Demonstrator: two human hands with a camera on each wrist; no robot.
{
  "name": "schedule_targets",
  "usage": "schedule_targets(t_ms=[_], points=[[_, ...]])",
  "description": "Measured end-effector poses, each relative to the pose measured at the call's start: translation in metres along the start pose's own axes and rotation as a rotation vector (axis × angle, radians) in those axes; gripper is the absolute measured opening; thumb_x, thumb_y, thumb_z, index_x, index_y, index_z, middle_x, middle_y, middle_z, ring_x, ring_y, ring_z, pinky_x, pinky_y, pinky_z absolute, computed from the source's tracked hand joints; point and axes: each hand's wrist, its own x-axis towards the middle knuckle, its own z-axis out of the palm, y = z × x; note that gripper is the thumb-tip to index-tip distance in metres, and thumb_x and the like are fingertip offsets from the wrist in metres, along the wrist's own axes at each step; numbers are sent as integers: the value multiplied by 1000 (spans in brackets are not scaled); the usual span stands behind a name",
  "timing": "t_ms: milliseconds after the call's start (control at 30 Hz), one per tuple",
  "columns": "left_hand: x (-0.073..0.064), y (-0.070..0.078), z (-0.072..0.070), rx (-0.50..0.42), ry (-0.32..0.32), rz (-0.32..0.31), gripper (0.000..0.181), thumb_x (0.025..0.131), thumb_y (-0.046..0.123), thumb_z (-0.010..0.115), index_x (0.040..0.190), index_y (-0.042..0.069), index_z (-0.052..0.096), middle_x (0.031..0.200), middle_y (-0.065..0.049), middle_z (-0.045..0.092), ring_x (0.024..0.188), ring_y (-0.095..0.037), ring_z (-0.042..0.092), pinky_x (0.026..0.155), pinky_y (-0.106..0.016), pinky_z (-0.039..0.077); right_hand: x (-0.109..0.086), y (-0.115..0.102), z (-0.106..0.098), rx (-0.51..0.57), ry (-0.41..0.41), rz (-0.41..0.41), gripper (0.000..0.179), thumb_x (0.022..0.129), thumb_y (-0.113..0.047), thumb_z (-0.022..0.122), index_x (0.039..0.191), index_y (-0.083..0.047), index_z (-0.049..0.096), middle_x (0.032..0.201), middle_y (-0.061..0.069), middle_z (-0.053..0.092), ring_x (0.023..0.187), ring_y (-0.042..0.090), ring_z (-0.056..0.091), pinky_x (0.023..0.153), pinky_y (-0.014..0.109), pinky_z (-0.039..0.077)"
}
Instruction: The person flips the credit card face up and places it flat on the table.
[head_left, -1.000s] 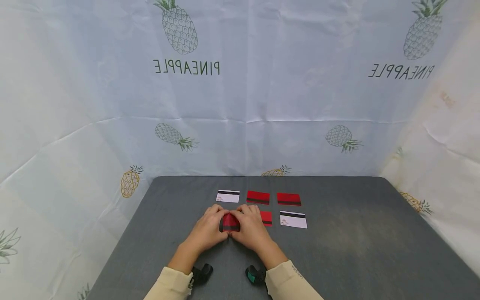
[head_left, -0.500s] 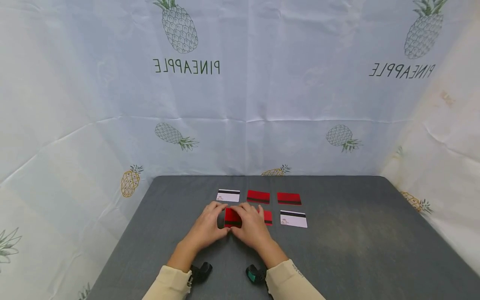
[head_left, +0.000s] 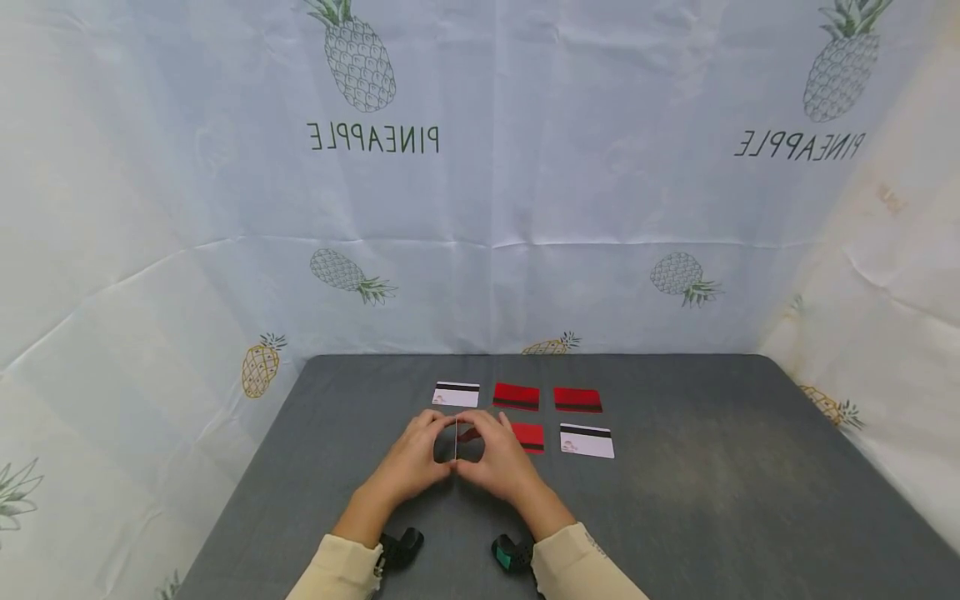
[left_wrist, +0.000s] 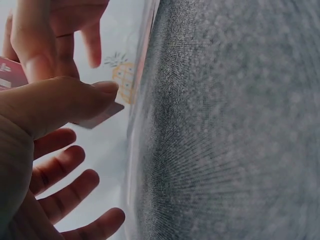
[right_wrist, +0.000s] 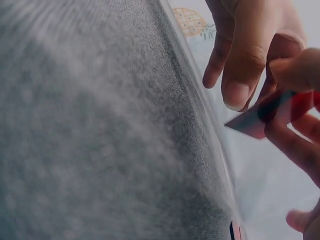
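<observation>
In the head view my left hand [head_left: 408,454] and right hand [head_left: 501,454] meet over the near part of the table. Between their thumbs and index fingers they pinch a thin card [head_left: 456,439], which shows edge-on as a pale line. The left wrist view shows a corner of the card [left_wrist: 102,117] past the left thumb; the left hand's other fingers spread apart from it. Reddish colour shows on the card [right_wrist: 255,120] in the right wrist view. A red card [head_left: 528,437] with a dark stripe lies beside the right hand, partly covered by it.
A white striped card [head_left: 456,394], a red card [head_left: 516,397] and another red card [head_left: 577,400] form a far row. A second white card [head_left: 587,441] lies nearer, to the right. Behind the dark table [head_left: 712,483] hangs a pineapple-print cloth [head_left: 487,183].
The held card has turned from showing its red, dark-striped face to standing edge-on between the hands. Both hands stay in nearly the same place; the cards on the table have not moved.
</observation>
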Motion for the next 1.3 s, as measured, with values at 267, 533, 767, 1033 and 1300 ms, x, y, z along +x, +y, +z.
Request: schedule_targets(t_ms=[267, 533, 767, 1033, 1300], points=[[-2, -2, 0, -22, -7, -9, 59, 70, 13, 86, 124, 7, 63, 119, -3, 56, 114, -25, 54, 94, -47, 49, -1, -4, 0, 123, -44, -26, 61, 77, -13, 83, 132, -16, 55, 127, -2, 61, 99, 15, 70, 103, 52, 44], [-2, -8, -6, -51, 29, -30, 57, 71, 14, 87, 122, 9, 63, 115, -2, 56, 109, -24, 53, 94, -46, 50, -1, 0, -3, 46, -15, 52, 62, 80, -19, 82, 135, -17, 53, 126, -3, 61, 108, 14, 61, 95, 45, 52], [-2, -11, -12, -60, 7, -89, 59, 73, 16, 87, 125, 11, 61, 120, -2, 55, 111, -23, 51, 94, -46, 50, 0, 4, -4, -81, -31, 195, 61, 76, -24, 84, 129, -14, 56, 126, 4, 61, 114, 22, 52, 93, 45, 51], [0, -11, -16, -36, -21, -93, 59, 74, 21, 87, 126, 10, 61, 121, -4, 55, 112, -24, 52, 95, -47, 49, 3, 6, -6, -133, -47, 196, 62, 75, -24, 84, 129, -9, 59, 125, 9, 62, 118, 29, 52, 98, 48, 48], [2, -17, -17, 15, -146, -158, 61, 79, 32, 83, 132, 14, 59, 125, -8, 56, 113, -28, 53, 93, -56, 47, 8, 10, -1, -203, -132, 267, 61, 75, -32, 84, 127, -8, 64, 116, 9, 64, 108, 28, 55, 95, 47, 48]])
